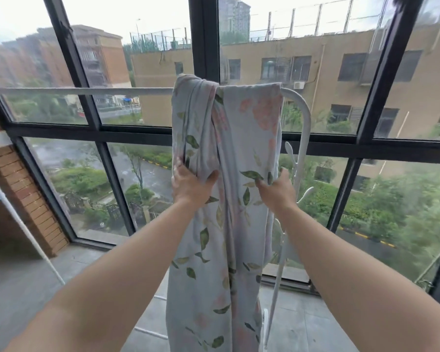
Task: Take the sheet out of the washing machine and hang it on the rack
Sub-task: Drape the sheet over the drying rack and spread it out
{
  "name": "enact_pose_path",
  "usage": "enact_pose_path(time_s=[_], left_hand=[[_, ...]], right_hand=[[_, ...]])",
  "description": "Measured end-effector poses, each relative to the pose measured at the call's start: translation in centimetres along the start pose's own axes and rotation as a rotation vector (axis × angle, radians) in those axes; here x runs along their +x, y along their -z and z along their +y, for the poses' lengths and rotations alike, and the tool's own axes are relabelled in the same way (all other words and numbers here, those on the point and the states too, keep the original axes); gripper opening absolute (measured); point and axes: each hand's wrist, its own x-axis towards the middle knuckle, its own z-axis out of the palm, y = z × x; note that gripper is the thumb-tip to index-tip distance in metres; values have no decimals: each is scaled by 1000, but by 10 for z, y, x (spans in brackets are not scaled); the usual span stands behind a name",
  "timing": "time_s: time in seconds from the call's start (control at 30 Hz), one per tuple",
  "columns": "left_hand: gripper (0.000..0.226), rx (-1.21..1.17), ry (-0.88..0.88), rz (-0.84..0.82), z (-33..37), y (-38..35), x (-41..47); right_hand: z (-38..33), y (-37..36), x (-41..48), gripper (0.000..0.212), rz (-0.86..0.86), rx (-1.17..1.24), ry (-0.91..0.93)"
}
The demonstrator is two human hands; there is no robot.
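Observation:
The sheet [239,138], pale grey-blue with pink flowers and green leaves, hangs bunched over the right end of the white rack's top bar [87,91] and falls down past the frame's bottom. My left hand [191,185] grips the sheet's left fold at mid-height, thumb across the cloth. My right hand [277,189] pinches its right edge at the same height. The washing machine is out of view.
The rack's curved right post [305,128] with small side hooks stands just behind my right hand. A big dark-framed window [206,41] is right behind the rack. A brick wall [18,179] and a slanted white pole [23,224] are at left. Grey floor tiles lie below.

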Motion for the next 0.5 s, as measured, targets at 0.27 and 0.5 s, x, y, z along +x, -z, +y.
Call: enact_pose_path(time_s=[0.27, 0.5], left_hand=[[65, -451, 43, 3, 16, -31, 20], [31, -805, 109, -38, 35, -9, 14]], right_hand=[[-50, -34, 33, 81, -419, 181, 158], [-92, -47, 45, 69, -479, 246, 229]])
